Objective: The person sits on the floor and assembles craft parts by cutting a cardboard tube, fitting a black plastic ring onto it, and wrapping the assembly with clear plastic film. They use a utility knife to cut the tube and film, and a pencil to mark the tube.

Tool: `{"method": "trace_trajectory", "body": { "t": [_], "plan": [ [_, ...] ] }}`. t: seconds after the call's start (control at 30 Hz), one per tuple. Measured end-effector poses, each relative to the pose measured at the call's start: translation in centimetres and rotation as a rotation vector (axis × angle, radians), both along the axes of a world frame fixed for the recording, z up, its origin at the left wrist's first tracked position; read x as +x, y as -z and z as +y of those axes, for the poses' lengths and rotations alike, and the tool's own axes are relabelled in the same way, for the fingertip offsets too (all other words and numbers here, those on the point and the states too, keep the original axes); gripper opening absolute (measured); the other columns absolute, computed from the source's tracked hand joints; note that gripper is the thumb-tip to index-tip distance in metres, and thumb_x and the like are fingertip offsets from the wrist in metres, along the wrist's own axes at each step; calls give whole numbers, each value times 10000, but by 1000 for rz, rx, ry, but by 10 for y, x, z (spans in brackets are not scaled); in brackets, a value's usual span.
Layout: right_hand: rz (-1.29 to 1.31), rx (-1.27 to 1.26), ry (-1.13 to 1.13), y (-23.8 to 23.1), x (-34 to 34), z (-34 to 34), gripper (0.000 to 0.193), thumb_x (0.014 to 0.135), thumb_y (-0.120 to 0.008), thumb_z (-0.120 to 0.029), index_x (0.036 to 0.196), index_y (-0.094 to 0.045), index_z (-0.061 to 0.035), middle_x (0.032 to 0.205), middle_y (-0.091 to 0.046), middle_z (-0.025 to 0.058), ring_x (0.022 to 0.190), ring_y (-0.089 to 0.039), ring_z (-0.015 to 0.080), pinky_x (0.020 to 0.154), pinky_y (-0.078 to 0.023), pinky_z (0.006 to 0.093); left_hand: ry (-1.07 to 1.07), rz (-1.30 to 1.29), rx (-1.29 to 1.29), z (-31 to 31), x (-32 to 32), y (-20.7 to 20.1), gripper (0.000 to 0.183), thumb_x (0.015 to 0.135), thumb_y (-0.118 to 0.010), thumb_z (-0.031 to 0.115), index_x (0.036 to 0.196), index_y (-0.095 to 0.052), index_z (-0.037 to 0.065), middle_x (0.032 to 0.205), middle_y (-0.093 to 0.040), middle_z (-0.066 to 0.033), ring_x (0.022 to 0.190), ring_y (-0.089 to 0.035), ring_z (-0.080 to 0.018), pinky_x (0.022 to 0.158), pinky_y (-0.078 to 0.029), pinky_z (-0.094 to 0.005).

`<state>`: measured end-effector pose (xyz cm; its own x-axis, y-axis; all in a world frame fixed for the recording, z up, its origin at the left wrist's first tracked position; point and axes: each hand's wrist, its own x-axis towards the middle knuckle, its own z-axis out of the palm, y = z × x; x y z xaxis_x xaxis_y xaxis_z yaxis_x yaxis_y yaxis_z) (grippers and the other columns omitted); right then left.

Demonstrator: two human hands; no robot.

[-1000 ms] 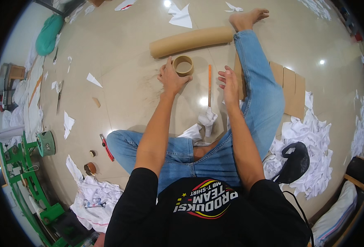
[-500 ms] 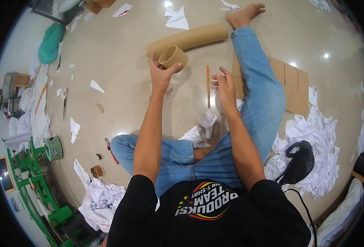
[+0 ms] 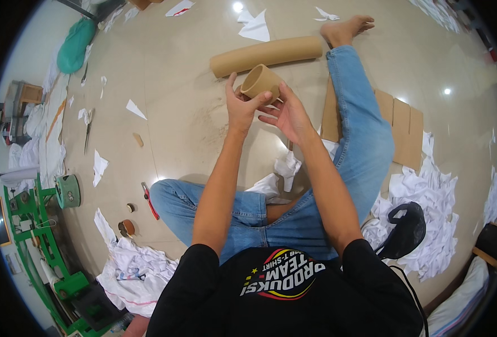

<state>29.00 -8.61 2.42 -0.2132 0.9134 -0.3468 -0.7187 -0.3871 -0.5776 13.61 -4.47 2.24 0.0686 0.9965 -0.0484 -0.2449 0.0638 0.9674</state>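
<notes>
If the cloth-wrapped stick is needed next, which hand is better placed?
Probably right: the right hand is nearer the cloth-wrapped stick, while the left hand, farther off, holds the tan ring.

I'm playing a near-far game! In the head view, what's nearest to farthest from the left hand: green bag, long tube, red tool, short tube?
From the left hand:
1. Short tube, held.
2. Long tube, just beyond.
3. Red tool, lower left.
4. Green bag, far upper left.
</notes>
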Motion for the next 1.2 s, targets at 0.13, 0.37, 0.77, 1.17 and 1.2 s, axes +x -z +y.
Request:
{"method": "trace_trajectory", "body": {
  "t": [0.13, 0.37, 0.77, 1.17, 1.2],
  "plan": [
    [-235, 22, 113, 12, -11, 17, 872, 937, -792, -472, 1588, -428, -22, 1432, -555, 178, 1216, -633, 311, 1007, -539, 461, -4, 227, 26, -8, -13, 24, 1342, 758, -992, 304, 1682, -83, -44, 1475, -593, -242, 1404, -559, -349, 1174, -428, -494],
    [-1708, 707, 150, 42, -7, 45, 1076, 750, -913, -268, 1639, -359, -23, 1472, -556, 221, 1327, -523, 410, 1135, -437, 529, -114, 398, -105, -50, -65, 62, 1400, 760, -981, 386, 1691, -29, -49, 1564, -524, -264, 1478, -485, -403, 1225, -347, -563],
    [-1603, 582, 188, 48, 29, 43, 1163, 876, -840, -506, 1690, -202, 24, 1706, -323, 268, 1585, -279, 477, 1278, -235, 614, -192, 421, -141, -78, -106, 73, 1294, 830, -936, 378, 1690, -68, -48, 1549, -545, -228, 1456, -507, -374, 1208, -369, -531],
    [-1918, 991, 636, -144, -28, 133, 731, 1117, -430, -573, 1711, -316, -160, 1790, -215, 166, 1638, -137, 478, 1258, -85, 738, -298, 271, -143, -87, -115, 78, 1098, 937, -860, 228, 1690, -108, -45, 1515, -574, -223, 1415, -536, -325, 1150, -464, -426],
    [-2056, 983, 600, -91, -32, 146, 690, 1118, -443, -552, 1699, -348, -194, 1783, -245, 136, 1634, -168, 461, 1252, -111, 753, -304, 271, -139, -87, -116, 76, 1090, 942, -854, 226, 1690, -109, -46, 1514, -575, -221, 1413, -538, -324, 1148, -464, -426]
  ]
}}
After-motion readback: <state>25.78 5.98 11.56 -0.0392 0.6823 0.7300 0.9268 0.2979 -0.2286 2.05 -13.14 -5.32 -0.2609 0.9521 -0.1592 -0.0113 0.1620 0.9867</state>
